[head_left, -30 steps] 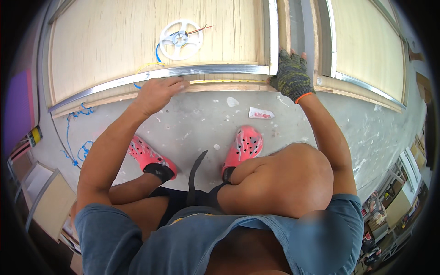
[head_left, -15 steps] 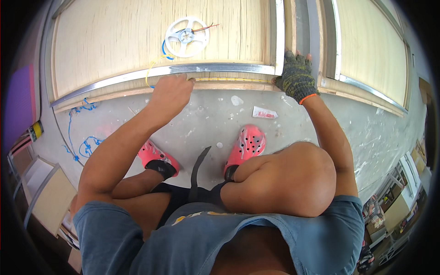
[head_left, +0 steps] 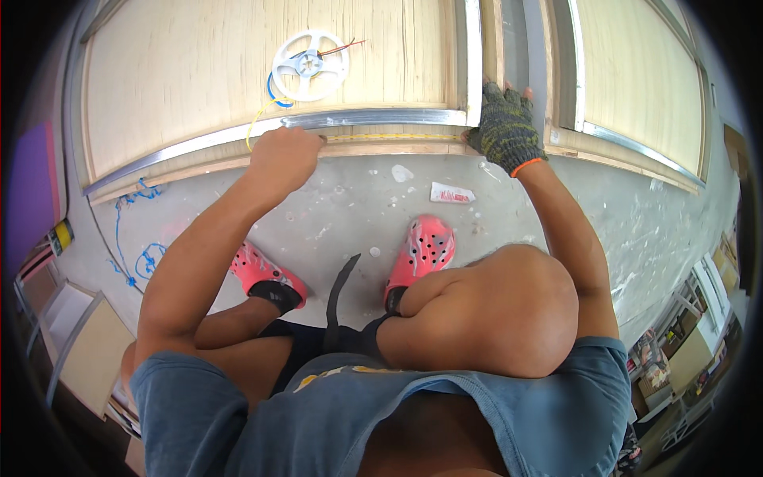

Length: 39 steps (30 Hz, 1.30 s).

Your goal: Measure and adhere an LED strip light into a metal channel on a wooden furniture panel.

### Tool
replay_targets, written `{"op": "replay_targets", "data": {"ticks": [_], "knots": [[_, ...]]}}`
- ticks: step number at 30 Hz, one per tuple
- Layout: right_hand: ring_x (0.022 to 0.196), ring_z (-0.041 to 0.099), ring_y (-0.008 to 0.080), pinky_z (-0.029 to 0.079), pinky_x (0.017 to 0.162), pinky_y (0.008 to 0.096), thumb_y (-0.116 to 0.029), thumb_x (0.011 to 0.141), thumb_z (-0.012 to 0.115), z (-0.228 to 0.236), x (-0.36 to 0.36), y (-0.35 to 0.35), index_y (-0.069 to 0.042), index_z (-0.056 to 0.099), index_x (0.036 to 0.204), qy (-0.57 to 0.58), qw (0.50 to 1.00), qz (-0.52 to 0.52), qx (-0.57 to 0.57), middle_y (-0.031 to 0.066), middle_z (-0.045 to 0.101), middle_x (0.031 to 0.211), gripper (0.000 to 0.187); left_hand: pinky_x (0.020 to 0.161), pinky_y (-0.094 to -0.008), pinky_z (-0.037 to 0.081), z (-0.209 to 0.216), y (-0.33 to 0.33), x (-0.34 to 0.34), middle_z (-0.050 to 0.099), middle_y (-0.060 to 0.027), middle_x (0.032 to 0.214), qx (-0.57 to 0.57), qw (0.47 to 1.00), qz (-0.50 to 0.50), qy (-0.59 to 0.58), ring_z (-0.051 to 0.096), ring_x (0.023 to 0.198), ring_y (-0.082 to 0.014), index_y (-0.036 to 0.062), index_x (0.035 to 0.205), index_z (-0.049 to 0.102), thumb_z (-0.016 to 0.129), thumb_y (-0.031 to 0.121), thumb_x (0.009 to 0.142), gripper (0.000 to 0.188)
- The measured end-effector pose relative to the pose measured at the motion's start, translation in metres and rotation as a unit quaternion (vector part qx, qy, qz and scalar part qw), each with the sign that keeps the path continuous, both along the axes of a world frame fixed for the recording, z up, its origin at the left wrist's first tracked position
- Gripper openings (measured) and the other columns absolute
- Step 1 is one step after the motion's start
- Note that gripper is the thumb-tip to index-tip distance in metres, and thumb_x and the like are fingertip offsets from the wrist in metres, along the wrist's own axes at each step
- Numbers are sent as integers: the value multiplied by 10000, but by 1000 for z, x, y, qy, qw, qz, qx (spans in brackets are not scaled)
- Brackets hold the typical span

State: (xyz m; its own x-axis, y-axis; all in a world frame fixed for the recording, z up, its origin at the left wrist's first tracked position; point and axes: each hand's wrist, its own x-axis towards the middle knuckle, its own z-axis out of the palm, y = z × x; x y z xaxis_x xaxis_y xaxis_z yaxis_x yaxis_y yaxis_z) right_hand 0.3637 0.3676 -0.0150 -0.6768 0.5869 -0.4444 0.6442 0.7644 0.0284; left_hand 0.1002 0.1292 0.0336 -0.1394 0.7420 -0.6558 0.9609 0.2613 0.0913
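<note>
A narrow yellow strip (head_left: pixel 389 137), which looks like LED strip light, runs along the wooden edge (head_left: pixel 389 149) of a large panel, beside a shiny metal bar (head_left: pixel 373 118). My bare left hand (head_left: pixel 284 159) is closed, its fingertips pinching or pressing the strip; the grip itself is partly hidden. From there a yellow loop rises to a white spoked reel (head_left: pixel 330 71) with thin red and dark wires. My right hand (head_left: pixel 509 131), in a dark fingerless knit glove, lies with fingers spread over the panel's corner. Its thumb rests at the strip's right end.
Another framed panel (head_left: pixel 636 79) lies at the right, past a gap. On the grey floor are a white tube with red print (head_left: pixel 452 193) and tangled blue string (head_left: pixel 149 258). My feet wear pink clogs (head_left: pixel 425 246). A purple sheet (head_left: pixel 36 187) stands far left.
The whole view has shifted a little, so things sit slightly further left. Both hands keep nearly the same places along the panel edge.
</note>
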Motion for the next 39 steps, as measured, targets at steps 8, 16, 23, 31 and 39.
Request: {"op": "replay_targets", "data": {"ticks": [8, 16, 23, 31, 39], "knots": [[1519, 330, 394, 85, 1275, 621, -430, 780, 852, 3, -5, -3, -65, 339, 1601, -20, 1000, 7, -5, 119, 413, 1594, 1035, 722, -478, 580, -5, 2, -2, 741, -193, 889, -39, 998, -35, 19, 741, 830, -352, 175, 1320, 718, 502, 84, 960, 430], [1523, 324, 386, 92, 1269, 630, -446, 812, 820, 4, 4, 0, -51, 347, 1595, -9, 1000, 23, 13, 89, 395, 1599, 995, 759, -478, 596, -7, 13, 3, 752, -174, 957, -68, 996, -48, 27, 749, 892, -350, 168, 1286, 727, 524, 80, 948, 404], [1544, 273, 419, 114, 1257, 655, -405, 830, 787, 3, 0, 5, -83, 337, 1616, -59, 996, 59, -4, 116, 325, 1657, 961, 722, -484, 600, -10, 13, 0, 742, -225, 920, -33, 999, -6, 11, 748, 874, -392, -9, 861, 759, 598, 47, 853, 171], [1521, 304, 455, 114, 1251, 661, -328, 881, 669, -2, 12, 1, 24, 484, 1511, -5, 997, 72, 34, 125, 333, 1652, 745, 828, -474, 592, -2, 16, 1, 751, -186, 1069, -74, 997, -17, 13, 735, 988, -355, 173, 1334, 707, 535, 35, 933, 458], [1459, 391, 504, 182, 1206, 713, -320, 855, 706, 25, 41, 20, -230, 745, 1071, 182, 975, 37, 124, 186, 385, 1639, 238, 861, -480, 585, 2, -4, -1, 751, -186, 1104, -63, 998, 10, -15, 730, 1010, -364, 169, 1390, 669, 531, 15, 898, 534]]}}
